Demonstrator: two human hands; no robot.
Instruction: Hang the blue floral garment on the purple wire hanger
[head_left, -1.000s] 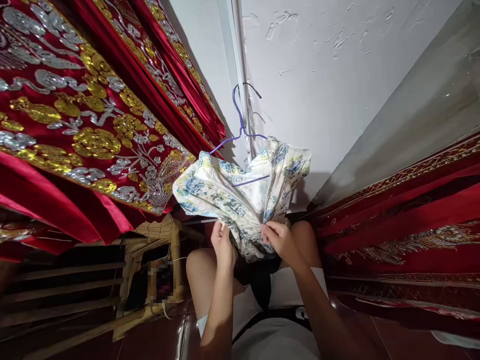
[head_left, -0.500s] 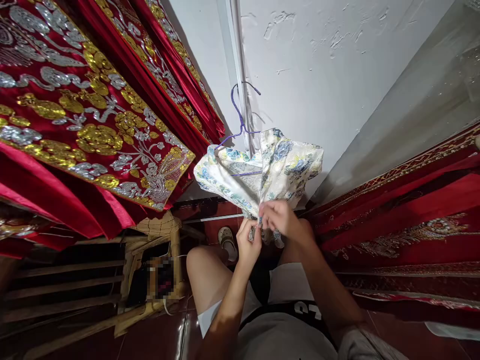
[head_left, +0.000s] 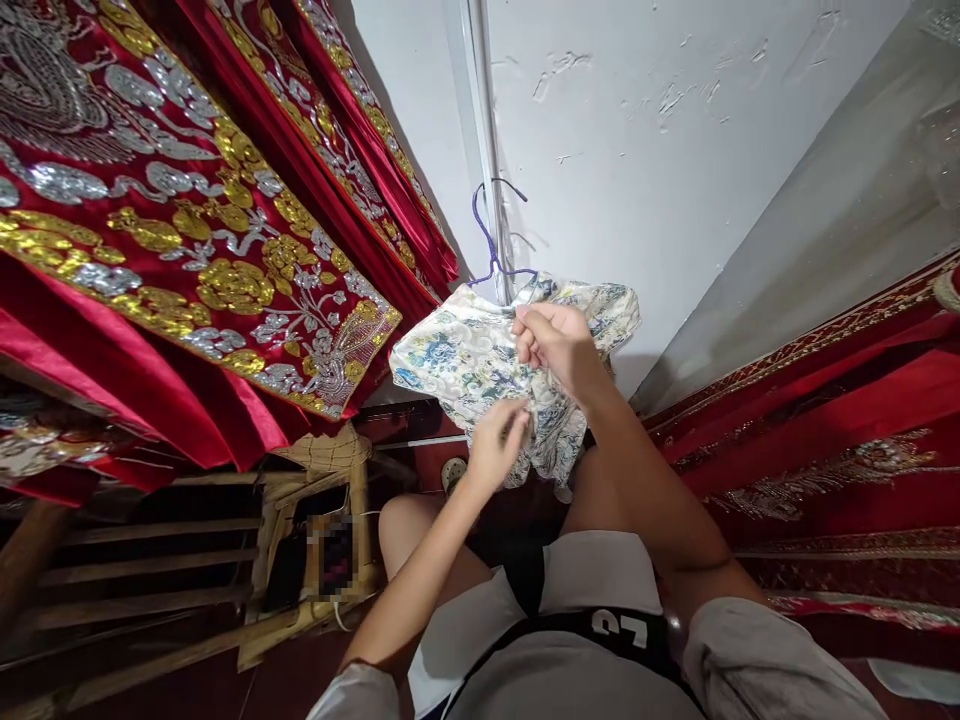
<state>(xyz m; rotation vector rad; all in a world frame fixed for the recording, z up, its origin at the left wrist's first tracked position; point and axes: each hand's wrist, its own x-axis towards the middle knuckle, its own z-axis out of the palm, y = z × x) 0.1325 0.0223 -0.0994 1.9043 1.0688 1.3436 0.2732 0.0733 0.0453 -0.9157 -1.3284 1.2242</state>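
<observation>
A short-sleeved white blouse [head_left: 450, 350] with a blue and yellow floral print hangs on a purple hanger [head_left: 493, 245] against the wall. My right hand [head_left: 559, 340] is closed at the upper front of it, just below the neckline, with thumb and fingers pinched on the fabric edge. Lower on the front, my left hand [head_left: 499, 445] has its thumb and forefinger bent together at the front edge. Whatever small part lies between these fingertips is too small to make out. The gathered hem falls just above my knees.
Red cloths [head_left: 232, 285] with gold and silver sequins hang at the left. More red beaded fabric [head_left: 840, 430] hangs at the right. A bamboo chair [head_left: 352, 460] stands low on the left, bearing a blurred-out object [head_left: 332, 555]. A white wall [head_left: 622, 160] is in front.
Both hands have moved up from the lower front, my right hand to near the neckline. The left front panel, folded open before, now lies spread flat across the blouse.
</observation>
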